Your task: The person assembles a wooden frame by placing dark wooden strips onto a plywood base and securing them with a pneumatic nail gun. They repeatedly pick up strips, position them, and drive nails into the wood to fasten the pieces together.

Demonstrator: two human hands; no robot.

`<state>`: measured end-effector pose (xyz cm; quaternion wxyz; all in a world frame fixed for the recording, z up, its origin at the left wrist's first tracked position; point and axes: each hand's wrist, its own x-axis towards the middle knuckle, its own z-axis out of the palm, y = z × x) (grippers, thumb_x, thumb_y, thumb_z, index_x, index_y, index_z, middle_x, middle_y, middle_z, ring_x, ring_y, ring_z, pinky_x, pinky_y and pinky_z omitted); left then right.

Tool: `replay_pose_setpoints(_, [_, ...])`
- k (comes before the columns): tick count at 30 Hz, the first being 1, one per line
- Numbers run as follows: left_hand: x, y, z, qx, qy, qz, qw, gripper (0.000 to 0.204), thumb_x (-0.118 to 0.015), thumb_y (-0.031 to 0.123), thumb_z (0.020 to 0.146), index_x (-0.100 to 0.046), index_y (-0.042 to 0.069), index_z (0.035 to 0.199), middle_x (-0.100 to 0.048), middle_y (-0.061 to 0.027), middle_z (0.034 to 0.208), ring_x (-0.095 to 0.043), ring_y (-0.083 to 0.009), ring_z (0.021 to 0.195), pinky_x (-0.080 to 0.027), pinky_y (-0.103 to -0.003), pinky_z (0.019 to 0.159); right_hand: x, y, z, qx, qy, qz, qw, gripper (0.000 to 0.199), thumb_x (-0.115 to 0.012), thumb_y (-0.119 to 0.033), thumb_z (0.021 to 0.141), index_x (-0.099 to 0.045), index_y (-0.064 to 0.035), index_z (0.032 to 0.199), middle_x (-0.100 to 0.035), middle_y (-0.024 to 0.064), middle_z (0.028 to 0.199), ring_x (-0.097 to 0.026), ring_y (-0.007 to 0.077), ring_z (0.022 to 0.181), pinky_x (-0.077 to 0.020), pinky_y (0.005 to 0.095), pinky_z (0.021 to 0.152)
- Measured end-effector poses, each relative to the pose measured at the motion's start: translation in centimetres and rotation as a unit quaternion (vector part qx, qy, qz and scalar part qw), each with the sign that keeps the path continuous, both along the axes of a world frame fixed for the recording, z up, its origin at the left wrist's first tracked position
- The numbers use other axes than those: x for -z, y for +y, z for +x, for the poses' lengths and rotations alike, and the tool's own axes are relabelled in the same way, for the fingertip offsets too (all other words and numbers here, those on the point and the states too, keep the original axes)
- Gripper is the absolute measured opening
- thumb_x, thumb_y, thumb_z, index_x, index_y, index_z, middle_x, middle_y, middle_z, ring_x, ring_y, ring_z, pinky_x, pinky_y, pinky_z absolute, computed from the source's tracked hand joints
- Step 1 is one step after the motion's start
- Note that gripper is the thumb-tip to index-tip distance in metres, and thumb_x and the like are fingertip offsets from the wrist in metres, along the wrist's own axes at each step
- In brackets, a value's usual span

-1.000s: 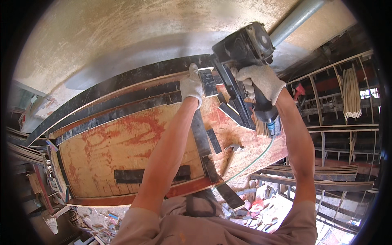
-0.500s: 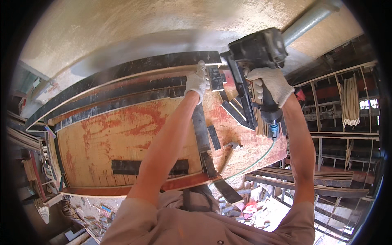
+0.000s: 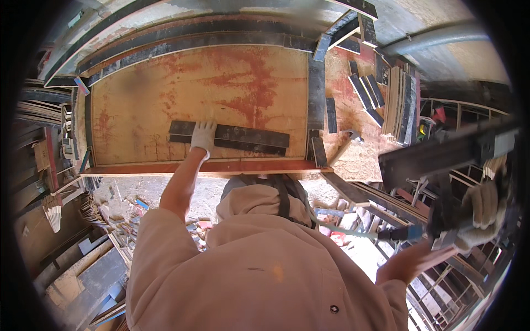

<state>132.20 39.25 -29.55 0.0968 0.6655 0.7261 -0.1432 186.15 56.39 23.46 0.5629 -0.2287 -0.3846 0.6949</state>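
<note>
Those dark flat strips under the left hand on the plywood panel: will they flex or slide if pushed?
The dark strips look thin, straight and flat, so probably stiff. Lying flat on the plywood panel, they would likely slide, not roll. The gloved left hand pressing on them should hold them.

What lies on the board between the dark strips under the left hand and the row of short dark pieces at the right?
In the head view, a long dark upright strip crosses the reddish plywood board between the dark strips under the left hand and the short dark pieces.
</note>
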Motion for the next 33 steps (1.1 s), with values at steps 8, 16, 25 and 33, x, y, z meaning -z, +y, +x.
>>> replay_pose_setpoints(8, [-4.4,-0.2,-0.2,0.022,-0.092,-0.069,0.993,0.071,-0.086,0.036,0.071,-0.062,0.005,0.130,-0.058,-0.0177,0.135,-0.053,-0.0348,0.128,-0.045,-0.048,0.105,-3.8,-17.4,5.9,0.435,-0.325,-0.052,0.838,0.023,-0.050,-0.012,0.105,-0.052,-0.0032,0.084,-0.033,-0.0009,0.067,-0.034,0.0100,0.055,-0.0348,0.0234,0.055])
replay_pose_setpoints(16, [-12.4,5.5,6.4,-0.403,-0.740,-0.219,0.492,0.042,-0.055,0.049,0.104,-0.061,0.008,0.112,-0.066,-0.0108,0.090,-0.064,-0.0184,0.066,-0.057,-0.034,0.051,0.2,-24.3,10.2,0.266,-0.225,-0.161,0.923,0.037,-0.053,-0.017,0.102,-0.035,-0.0145,0.070,-0.028,-0.0019,0.066,-0.030,0.0127,0.055,-0.0317,0.0310,0.051])
replay_pose_setpoints(25, [-13.5,12.0,23.0,-0.549,-0.829,-0.092,0.056,0.033,-0.042,0.031,0.111,-0.055,0.001,0.118,-0.062,-0.0192,0.097,-0.064,-0.0250,0.064,-0.058,-0.037,0.054,18.3,-22.3,16.2,0.185,-0.250,-0.412,0.856,0.031,-0.064,-0.021,0.092,-0.047,-0.0149,0.067,-0.038,-0.0027,0.060,-0.040,0.0135,0.052,-0.0380,0.0310,0.049])
replay_pose_setpoints(33, [-15.1,15.1,26.6,-0.582,-0.812,0.035,0.004,0.025,-0.049,0.023,0.106,-0.049,0.005,0.123,-0.058,-0.0212,0.093,-0.063,-0.0330,0.074,-0.056,-0.043,0.063,29.6,-16.6,21.4,0.083,-0.359,-0.515,0.774,0.009,-0.066,-0.015,0.087,-0.063,-0.0116,0.080,-0.048,-0.0024,0.061,-0.051,0.0155,0.049,-0.0477,0.0351,0.046])
